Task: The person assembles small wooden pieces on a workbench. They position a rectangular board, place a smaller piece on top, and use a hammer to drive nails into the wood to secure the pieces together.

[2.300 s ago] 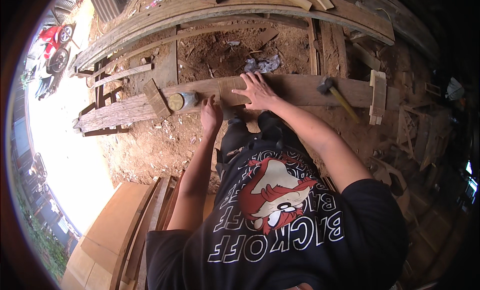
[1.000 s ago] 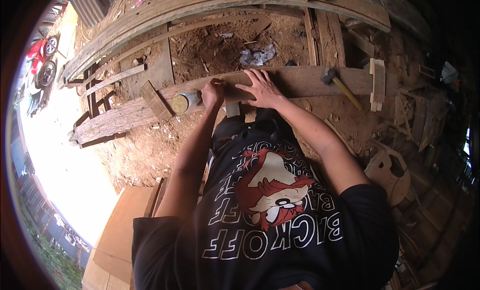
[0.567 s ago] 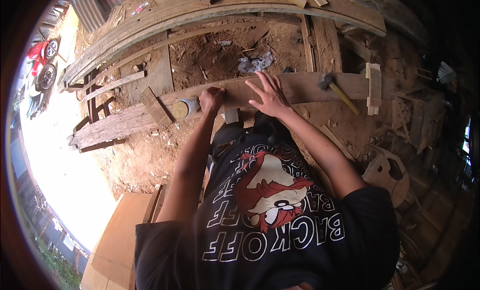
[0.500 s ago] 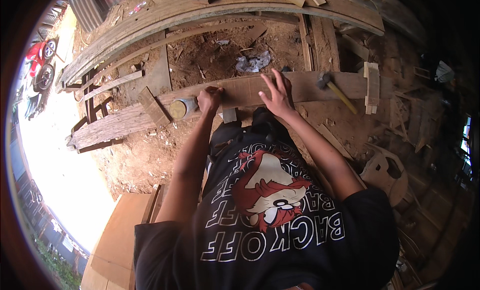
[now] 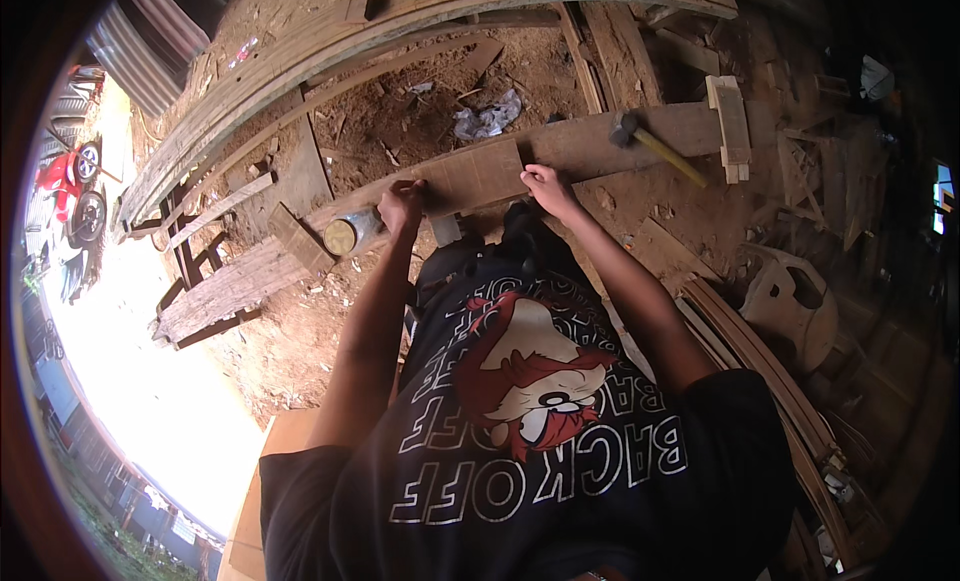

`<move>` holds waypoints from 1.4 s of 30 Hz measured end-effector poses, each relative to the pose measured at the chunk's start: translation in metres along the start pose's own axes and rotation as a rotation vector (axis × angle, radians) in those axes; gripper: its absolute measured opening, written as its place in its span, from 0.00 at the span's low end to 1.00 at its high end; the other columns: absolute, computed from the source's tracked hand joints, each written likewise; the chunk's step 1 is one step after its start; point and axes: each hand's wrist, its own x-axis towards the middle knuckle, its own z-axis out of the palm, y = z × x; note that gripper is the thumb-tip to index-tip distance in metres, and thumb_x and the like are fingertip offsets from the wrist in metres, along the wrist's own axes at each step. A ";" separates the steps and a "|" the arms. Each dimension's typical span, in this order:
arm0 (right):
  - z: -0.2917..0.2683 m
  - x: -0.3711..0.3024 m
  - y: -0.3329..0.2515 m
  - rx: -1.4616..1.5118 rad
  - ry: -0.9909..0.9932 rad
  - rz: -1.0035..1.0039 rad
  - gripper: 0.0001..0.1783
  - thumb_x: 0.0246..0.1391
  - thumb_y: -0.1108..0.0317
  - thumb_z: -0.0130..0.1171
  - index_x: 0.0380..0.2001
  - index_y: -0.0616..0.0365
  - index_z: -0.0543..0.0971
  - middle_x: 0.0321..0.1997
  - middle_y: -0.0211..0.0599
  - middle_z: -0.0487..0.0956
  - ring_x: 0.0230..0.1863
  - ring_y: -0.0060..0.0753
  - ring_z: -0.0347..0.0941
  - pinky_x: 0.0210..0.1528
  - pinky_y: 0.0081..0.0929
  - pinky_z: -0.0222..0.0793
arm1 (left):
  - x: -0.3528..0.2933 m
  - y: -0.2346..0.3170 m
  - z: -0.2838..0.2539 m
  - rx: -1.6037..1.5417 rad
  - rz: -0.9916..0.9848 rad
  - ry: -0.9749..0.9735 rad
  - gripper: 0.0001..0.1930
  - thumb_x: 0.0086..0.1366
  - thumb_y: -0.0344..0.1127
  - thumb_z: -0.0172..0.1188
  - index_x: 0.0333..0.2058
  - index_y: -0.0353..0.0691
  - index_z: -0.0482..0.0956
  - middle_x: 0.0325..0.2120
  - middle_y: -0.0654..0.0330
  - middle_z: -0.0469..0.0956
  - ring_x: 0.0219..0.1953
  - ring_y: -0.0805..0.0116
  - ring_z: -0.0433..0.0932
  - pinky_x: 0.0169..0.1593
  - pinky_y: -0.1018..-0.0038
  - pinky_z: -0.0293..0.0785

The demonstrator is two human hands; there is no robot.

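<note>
A flat brown piece of wood (image 5: 475, 177) with faint cross lines lies along a long plank bench (image 5: 600, 139) in front of me. At its left end, my left hand (image 5: 402, 205) is closed, fingers pinching the edge. My right hand (image 5: 549, 191) has its fingers curled at the near right corner of the same piece; the fingertips are partly hidden. Just left of my left hand stands a container with a yellowish round top (image 5: 342, 237). Farther right on the bench rests a hammer (image 5: 658, 149) with a dark head and yellow handle.
A short wood block (image 5: 300, 237) and a pale slatted piece (image 5: 730, 131) lie across the bench. A grey block (image 5: 447, 228) sits by its near edge. Beyond are crumpled plastic (image 5: 488, 116) and another long plank (image 5: 420, 19). A cut-out wooden panel (image 5: 790, 309) stands at right.
My right hand has come down from above the bench, its spread fingers now curled at the wood piece's right end. My left hand stays at the left end. The view has shifted somewhat.
</note>
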 end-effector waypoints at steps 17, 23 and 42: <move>-0.014 -0.010 -0.008 -0.295 -0.043 -0.037 0.23 0.64 0.49 0.65 0.50 0.55 0.85 0.44 0.49 0.88 0.49 0.51 0.86 0.52 0.44 0.80 | 0.000 -0.004 0.003 -0.080 0.010 -0.010 0.20 0.67 0.49 0.72 0.50 0.41 0.90 0.33 0.51 0.90 0.28 0.62 0.89 0.40 0.65 0.85; -0.025 -0.007 -0.005 -0.154 -0.016 -0.032 0.23 0.64 0.50 0.65 0.51 0.57 0.85 0.41 0.47 0.88 0.45 0.47 0.86 0.49 0.42 0.79 | -0.005 0.002 0.000 -0.085 0.004 -0.028 0.20 0.68 0.48 0.72 0.50 0.41 0.89 0.35 0.51 0.91 0.29 0.62 0.89 0.41 0.65 0.84; 0.003 -0.003 -0.036 -0.282 0.179 -0.133 0.23 0.67 0.52 0.60 0.54 0.58 0.85 0.41 0.49 0.87 0.47 0.57 0.85 0.50 0.48 0.80 | 0.004 -0.011 0.011 -0.079 -0.041 0.025 0.21 0.63 0.53 0.73 0.48 0.47 0.91 0.42 0.50 0.90 0.50 0.49 0.88 0.56 0.60 0.82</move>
